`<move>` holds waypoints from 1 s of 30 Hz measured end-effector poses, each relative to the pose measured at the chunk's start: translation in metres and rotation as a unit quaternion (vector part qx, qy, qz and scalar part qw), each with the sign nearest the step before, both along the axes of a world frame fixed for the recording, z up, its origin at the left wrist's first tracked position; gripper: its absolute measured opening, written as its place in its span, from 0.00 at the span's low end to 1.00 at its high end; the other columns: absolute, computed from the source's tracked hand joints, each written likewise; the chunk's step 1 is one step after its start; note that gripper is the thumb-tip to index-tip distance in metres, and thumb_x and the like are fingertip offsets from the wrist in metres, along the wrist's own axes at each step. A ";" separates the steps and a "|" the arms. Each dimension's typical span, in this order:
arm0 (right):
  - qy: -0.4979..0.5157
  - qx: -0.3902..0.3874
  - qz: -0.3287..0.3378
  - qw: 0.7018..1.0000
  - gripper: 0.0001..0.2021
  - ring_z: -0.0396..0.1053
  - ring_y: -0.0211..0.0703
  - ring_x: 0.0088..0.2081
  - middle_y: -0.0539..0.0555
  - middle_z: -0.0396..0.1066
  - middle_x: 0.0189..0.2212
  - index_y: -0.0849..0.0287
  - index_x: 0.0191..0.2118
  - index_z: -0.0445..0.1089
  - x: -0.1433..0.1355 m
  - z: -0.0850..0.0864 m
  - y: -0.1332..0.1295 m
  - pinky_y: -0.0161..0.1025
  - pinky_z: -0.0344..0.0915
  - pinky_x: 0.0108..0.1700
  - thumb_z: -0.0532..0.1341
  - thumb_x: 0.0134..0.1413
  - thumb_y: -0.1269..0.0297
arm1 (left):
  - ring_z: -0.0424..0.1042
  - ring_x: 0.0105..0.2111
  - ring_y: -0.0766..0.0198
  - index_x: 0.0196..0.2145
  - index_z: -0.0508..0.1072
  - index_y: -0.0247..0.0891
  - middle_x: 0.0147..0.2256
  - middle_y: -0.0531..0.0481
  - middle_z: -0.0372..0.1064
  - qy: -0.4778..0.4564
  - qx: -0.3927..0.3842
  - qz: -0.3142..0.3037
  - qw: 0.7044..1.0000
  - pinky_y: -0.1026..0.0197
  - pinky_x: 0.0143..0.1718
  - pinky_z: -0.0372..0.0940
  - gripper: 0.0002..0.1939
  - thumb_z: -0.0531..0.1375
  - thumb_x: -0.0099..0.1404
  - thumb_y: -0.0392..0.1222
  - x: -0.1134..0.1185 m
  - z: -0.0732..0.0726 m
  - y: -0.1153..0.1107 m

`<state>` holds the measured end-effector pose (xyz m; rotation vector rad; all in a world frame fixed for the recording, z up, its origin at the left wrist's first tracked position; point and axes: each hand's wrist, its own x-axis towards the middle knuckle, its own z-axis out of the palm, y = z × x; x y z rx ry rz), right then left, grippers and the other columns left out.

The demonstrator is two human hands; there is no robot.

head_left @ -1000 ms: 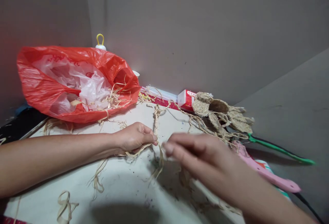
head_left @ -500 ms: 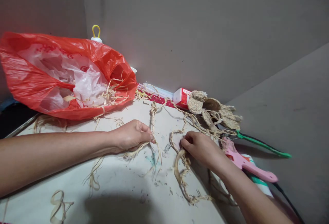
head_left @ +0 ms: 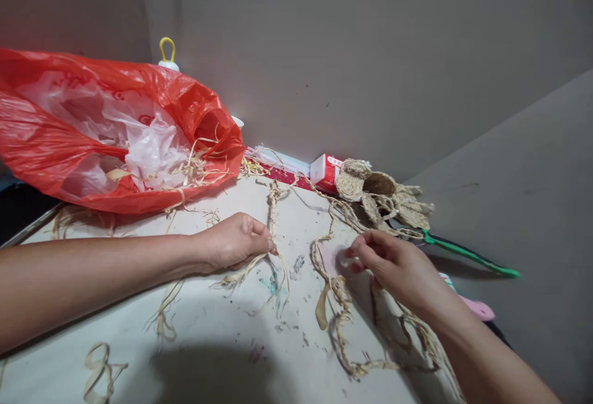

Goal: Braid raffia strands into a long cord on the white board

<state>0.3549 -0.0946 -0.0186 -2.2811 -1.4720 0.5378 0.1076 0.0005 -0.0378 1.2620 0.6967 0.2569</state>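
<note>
My left hand [head_left: 241, 240] is closed in a pinch on the lower end of a short straw braid [head_left: 273, 209], where loose strands fan out below the fingertips. My right hand [head_left: 393, 262] hovers over the right side of the table with its fingers bent and apart; I see nothing in them. Just left of it winds a long plaited straw cord [head_left: 340, 336], which loops toward the front and passes under my right forearm. A flat pale strip [head_left: 322, 308] hangs off this cord.
A red plastic bag [head_left: 139, 200] with straw and clear plastic lies at the left. Woven straw pieces [head_left: 380, 194] sit at the back right beside a red and white packet [head_left: 324, 172]. A green-handled tool [head_left: 472, 256] and a pink handle [head_left: 479, 309] are at the right.
My right hand has let go of the plaited cord and moved right, now covering most of the pink tool. My left hand keeps its pinch on the braid.
</note>
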 end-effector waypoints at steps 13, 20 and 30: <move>-0.149 -0.095 0.083 0.981 0.06 0.64 0.41 0.24 0.52 0.71 0.22 0.58 0.23 0.69 -0.002 -0.019 0.014 0.36 0.52 0.27 0.57 0.47 0.67 | 0.45 0.11 0.76 0.22 0.66 0.35 0.10 0.62 0.50 0.010 0.006 -0.004 1.000 0.68 0.13 0.37 0.10 0.59 0.59 0.39 0.000 -0.001 0.001; -0.015 -0.080 0.054 0.995 0.13 0.64 0.40 0.23 0.53 0.71 0.21 0.57 0.23 0.63 0.007 0.000 -0.002 0.36 0.57 0.26 0.54 0.54 0.58 | 0.44 0.11 0.76 0.21 0.65 0.36 0.11 0.62 0.49 0.000 -0.001 -0.004 1.000 0.69 0.14 0.37 0.10 0.59 0.59 0.38 0.001 -0.002 0.000; 0.405 0.057 -0.094 0.908 0.22 0.67 0.36 0.23 0.51 0.71 0.23 0.61 0.39 0.73 0.004 0.006 -0.016 0.31 0.62 0.22 0.74 0.36 0.58 | 0.44 0.11 0.76 0.22 0.66 0.35 0.10 0.62 0.50 0.009 0.004 -0.004 1.000 0.68 0.14 0.37 0.10 0.59 0.59 0.39 0.000 -0.001 0.000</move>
